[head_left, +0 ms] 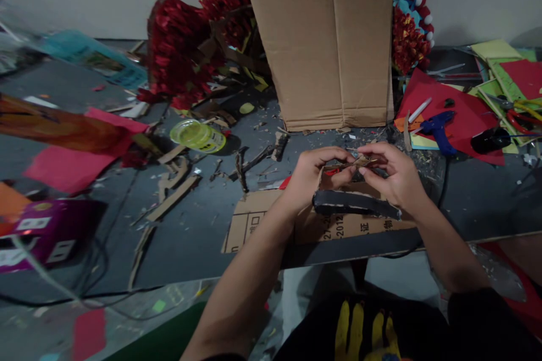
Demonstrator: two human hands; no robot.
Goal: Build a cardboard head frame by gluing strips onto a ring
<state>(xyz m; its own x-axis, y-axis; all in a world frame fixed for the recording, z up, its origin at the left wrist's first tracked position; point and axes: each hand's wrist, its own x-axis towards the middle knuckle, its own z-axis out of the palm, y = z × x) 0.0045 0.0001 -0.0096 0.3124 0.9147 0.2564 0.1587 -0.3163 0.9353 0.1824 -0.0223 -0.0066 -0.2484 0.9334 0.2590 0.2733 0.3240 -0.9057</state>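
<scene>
Black garment (423,321), nearest the camera, bearing 4 yellow elongated shapes. Dark worktable (114,259), strewn with scraps. Tall cardboard form (317,39), 1, upright behind the hands. Printed cardboard sheet (249,214), 1, flat under the forearms, characters showing. Left hand (307,172), 1, fingertips pinched on the small brown piece. Right hand (396,177), 1, finger and thumb closed on the same piece from the other side. Black strip (353,203), 1, slightly curved, with a pale, torn-looking edge, below the fingers; whether it joins the piece above cannot be told. Judged light and springy, apt to crease if squeezed mid-length; best taken near an end, across its width. Open jar (198,136), 1, yellow-green, tilted. Blue glue gun (440,130), 1, on red sheet at right. Small brown piece (365,162), 1, ragged, held between the 2 hands above the printed sheet; apparently cardboard. Judged very light, dry, not slippery, fairly stiff but fragile at its torn edges; best pinched on its broad faces, gently, clear of the frayed corners.
</scene>
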